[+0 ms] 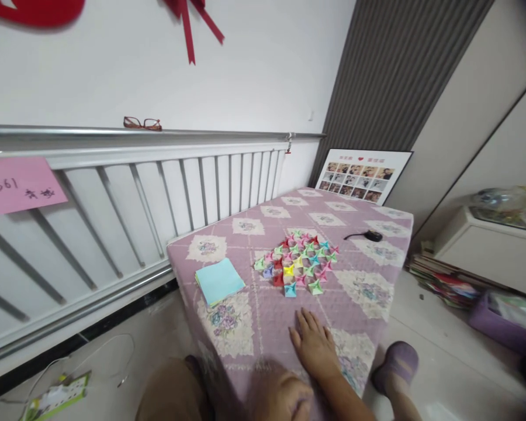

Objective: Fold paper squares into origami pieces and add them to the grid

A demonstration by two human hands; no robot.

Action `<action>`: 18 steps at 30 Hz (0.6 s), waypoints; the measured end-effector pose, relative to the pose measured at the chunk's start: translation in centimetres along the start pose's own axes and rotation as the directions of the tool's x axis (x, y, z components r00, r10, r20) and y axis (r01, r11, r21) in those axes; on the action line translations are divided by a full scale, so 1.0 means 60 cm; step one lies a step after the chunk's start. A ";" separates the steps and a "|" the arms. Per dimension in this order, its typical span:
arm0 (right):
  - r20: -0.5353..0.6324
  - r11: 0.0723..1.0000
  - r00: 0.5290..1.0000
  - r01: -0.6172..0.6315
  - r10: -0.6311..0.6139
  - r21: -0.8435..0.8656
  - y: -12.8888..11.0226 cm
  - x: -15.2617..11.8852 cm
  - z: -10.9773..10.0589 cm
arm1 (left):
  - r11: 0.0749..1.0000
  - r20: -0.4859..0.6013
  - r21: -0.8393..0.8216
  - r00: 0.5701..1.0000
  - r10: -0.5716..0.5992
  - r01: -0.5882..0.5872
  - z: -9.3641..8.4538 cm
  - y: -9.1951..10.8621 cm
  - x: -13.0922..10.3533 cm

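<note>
My right hand (314, 344) lies flat on the patterned tablecloth, fingers spread and nothing under them that I can see. At the bottom edge of the view my left hand (284, 397) is curled closed and somewhat blurred; whatever its fingers may hold is hidden. Just beyond my right hand, many small folded paper stars (298, 262) in green, pink, red, yellow and blue sit in a tight cluster. To their left rests a stack of square paper (220, 282), light blue on top. Neither hand touches the stars or the stack.
A purple floral tablecloth (269, 327) covers the table. A small black object with a cord (372, 235) lies at its right side, and a photo board (363, 175) leans behind. Along the left runs a white radiator (158, 193). A power strip (61, 397) is on the floor.
</note>
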State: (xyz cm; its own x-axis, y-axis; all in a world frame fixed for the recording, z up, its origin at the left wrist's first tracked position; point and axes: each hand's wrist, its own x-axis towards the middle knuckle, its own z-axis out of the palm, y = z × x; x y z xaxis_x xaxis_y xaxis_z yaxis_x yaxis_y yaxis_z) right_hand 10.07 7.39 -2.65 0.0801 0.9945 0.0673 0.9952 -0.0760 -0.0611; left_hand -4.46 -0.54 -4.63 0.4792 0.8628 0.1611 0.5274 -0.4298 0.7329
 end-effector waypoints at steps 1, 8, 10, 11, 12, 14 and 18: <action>-0.004 1.000 1.000 0.002 -0.002 -0.004 0.000 0.001 0.001 | 1.000 -0.091 -0.011 0.996 -0.009 0.008 -0.031 -0.011 0.007; -0.032 0.999 0.999 0.012 -0.013 -0.035 0.003 0.005 0.008 | 0.905 -0.515 0.274 0.844 -0.149 0.327 -0.271 -0.111 0.097; -0.031 0.999 0.999 0.012 -0.013 -0.038 0.004 0.008 0.010 | 0.831 -0.468 0.386 0.861 -0.197 0.400 -0.301 -0.129 0.117; -0.033 0.999 0.999 0.012 -0.014 -0.037 0.005 0.009 0.012 | 0.798 -0.433 0.435 0.874 -0.222 0.418 -0.309 -0.136 0.126; -0.036 0.999 0.999 0.014 -0.015 -0.034 0.005 0.010 0.013 | 0.769 -0.398 0.472 0.883 -0.250 0.430 -0.313 -0.140 0.134; -0.048 0.999 0.999 0.019 -0.020 -0.026 0.006 0.011 0.015 | 0.727 -0.339 0.522 0.891 -0.302 0.446 -0.313 -0.146 0.147; -0.052 1.000 0.998 0.017 -0.017 -0.015 0.005 0.010 0.013 | 0.699 -0.287 0.548 0.888 -0.359 0.460 -0.306 -0.156 0.160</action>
State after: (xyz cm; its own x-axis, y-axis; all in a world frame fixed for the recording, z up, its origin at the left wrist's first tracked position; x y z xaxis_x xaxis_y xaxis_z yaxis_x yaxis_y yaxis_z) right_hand 10.40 8.00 -3.40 0.0655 0.9906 0.1201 0.9972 -0.0605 -0.0449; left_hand -17.65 16.65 2.21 0.0347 0.9970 0.0694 0.9733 -0.0495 0.2242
